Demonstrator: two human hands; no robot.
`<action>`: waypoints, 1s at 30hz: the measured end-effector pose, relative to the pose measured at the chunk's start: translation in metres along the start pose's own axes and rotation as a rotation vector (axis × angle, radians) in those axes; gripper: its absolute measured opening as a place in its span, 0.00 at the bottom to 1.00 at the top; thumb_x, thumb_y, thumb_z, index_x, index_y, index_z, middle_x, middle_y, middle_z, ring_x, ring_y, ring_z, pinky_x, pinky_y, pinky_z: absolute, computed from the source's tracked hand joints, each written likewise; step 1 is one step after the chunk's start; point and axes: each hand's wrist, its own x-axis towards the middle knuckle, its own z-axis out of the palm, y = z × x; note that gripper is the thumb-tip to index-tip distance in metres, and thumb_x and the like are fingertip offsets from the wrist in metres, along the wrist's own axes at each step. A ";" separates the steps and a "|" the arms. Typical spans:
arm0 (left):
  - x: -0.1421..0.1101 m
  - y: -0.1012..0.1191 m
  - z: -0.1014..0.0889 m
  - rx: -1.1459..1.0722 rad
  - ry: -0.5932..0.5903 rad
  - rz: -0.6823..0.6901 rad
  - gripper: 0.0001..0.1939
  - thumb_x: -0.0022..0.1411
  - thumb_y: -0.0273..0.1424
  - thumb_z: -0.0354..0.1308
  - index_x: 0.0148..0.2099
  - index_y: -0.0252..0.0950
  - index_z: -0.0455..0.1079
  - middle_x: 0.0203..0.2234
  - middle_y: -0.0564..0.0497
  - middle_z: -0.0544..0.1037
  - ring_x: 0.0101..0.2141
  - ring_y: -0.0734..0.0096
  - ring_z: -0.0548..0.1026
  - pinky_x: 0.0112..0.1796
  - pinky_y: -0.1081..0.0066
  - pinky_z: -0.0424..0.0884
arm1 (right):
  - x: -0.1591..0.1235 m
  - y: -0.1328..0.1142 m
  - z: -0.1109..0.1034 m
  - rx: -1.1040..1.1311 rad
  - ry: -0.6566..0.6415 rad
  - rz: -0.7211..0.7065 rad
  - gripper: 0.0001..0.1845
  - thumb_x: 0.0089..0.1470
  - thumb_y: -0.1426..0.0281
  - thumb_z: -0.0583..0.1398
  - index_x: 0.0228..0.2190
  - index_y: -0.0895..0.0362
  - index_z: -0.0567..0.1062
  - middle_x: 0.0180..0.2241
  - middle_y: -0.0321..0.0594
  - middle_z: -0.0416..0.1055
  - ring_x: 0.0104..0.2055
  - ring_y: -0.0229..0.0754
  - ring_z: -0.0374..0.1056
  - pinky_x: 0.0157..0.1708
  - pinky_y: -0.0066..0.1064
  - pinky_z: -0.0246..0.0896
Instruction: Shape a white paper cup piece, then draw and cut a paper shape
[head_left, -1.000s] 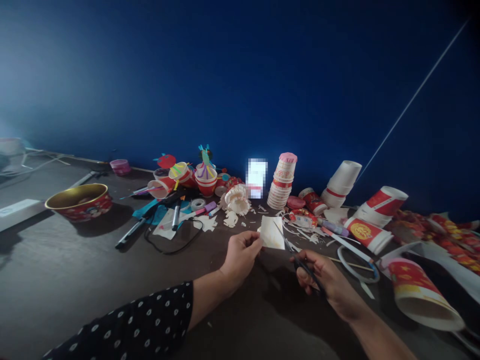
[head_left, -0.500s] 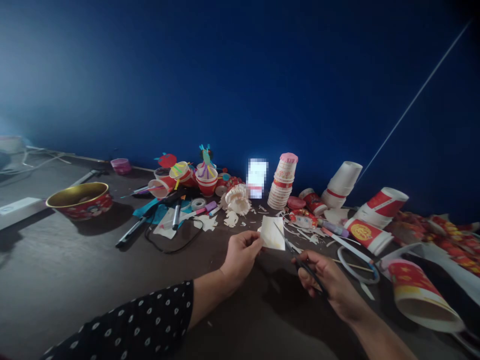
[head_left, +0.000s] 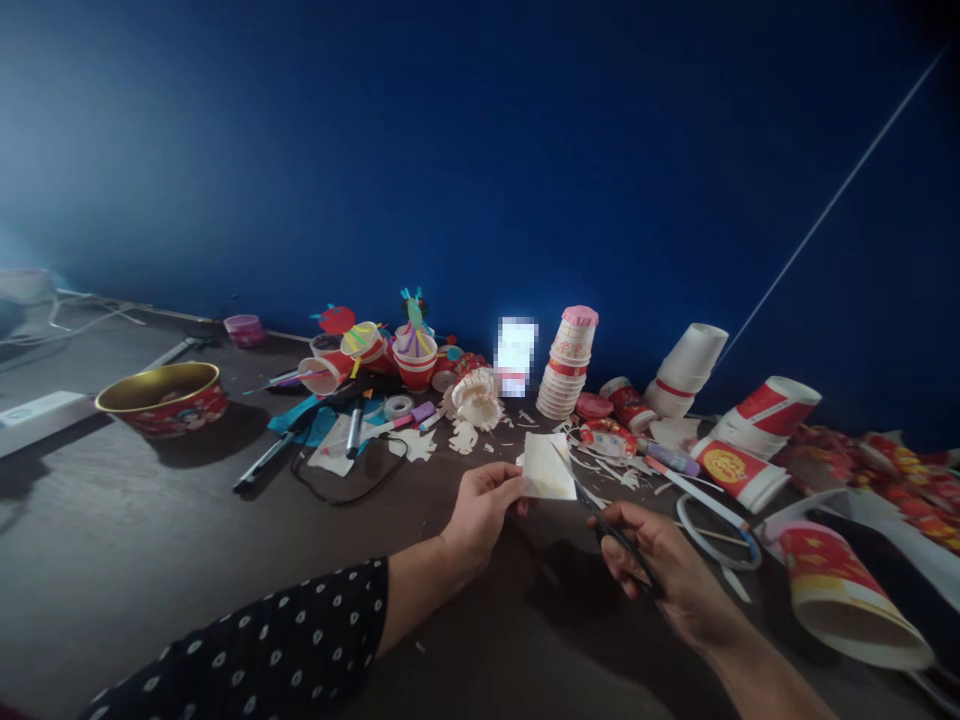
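My left hand (head_left: 484,512) pinches the left edge of a small white piece of paper (head_left: 547,470), held above the dark table. Fingers of my right hand (head_left: 649,560) are wrapped round the handles of black-handled scissors (head_left: 626,548). The scissor blades point up and to the left and lie against the right part of the paper. How deep they cut in, I cannot tell. Thin white paper strips and scraps (head_left: 607,465) lie on the table just behind the scissors.
A phone-like bright screen (head_left: 516,350), blurred out, stands at the back beside a paper cup stack (head_left: 564,365). More cups (head_left: 859,600) lie at right. Left are a gold-lined bowl (head_left: 161,400), a marker (head_left: 354,435) and a black cord (head_left: 330,500). A blue wall (head_left: 480,150) rises behind.
The paper and scissors have shifted very slightly relative to each other, with the paper's right corner a little further right. Both hands keep their grip.
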 end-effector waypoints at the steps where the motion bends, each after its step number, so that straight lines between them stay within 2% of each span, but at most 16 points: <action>1: 0.000 0.000 0.000 -0.005 0.012 0.003 0.08 0.43 0.31 0.60 0.23 0.30 0.68 0.13 0.54 0.67 0.16 0.80 0.61 0.23 0.76 0.57 | 0.000 0.000 0.000 0.009 -0.010 -0.006 0.25 0.34 0.55 0.66 0.31 0.58 0.68 0.17 0.28 0.57 0.18 0.29 0.51 0.15 0.21 0.46; 4: 0.001 0.000 -0.001 -0.011 0.035 -0.009 0.08 0.43 0.31 0.61 0.23 0.31 0.68 0.11 0.55 0.65 0.16 0.80 0.61 0.22 0.77 0.55 | 0.000 0.002 -0.001 0.010 -0.029 -0.021 0.24 0.34 0.55 0.65 0.31 0.58 0.68 0.17 0.28 0.58 0.19 0.29 0.51 0.15 0.21 0.47; 9: 0.000 0.001 0.000 -0.040 -0.009 -0.034 0.08 0.41 0.29 0.62 0.22 0.31 0.67 0.11 0.55 0.66 0.16 0.81 0.62 0.21 0.77 0.54 | 0.001 0.004 -0.004 -0.010 -0.020 -0.035 0.22 0.39 0.57 0.64 0.33 0.59 0.68 0.18 0.29 0.58 0.19 0.28 0.51 0.15 0.20 0.48; 18: -0.005 0.005 0.002 -0.166 -0.035 -0.143 0.12 0.36 0.29 0.66 0.21 0.31 0.65 0.13 0.55 0.67 0.15 0.80 0.63 0.20 0.77 0.57 | -0.001 0.002 -0.002 -0.002 -0.004 -0.010 0.24 0.36 0.55 0.65 0.32 0.58 0.68 0.17 0.28 0.58 0.18 0.28 0.51 0.15 0.20 0.47; 30: -0.006 0.003 0.003 -0.232 -0.068 -0.201 0.13 0.34 0.28 0.67 0.21 0.31 0.64 0.14 0.54 0.69 0.15 0.80 0.65 0.18 0.77 0.58 | 0.000 0.003 0.001 -0.015 -0.004 -0.040 0.22 0.39 0.55 0.64 0.31 0.58 0.67 0.17 0.29 0.59 0.18 0.29 0.51 0.16 0.23 0.48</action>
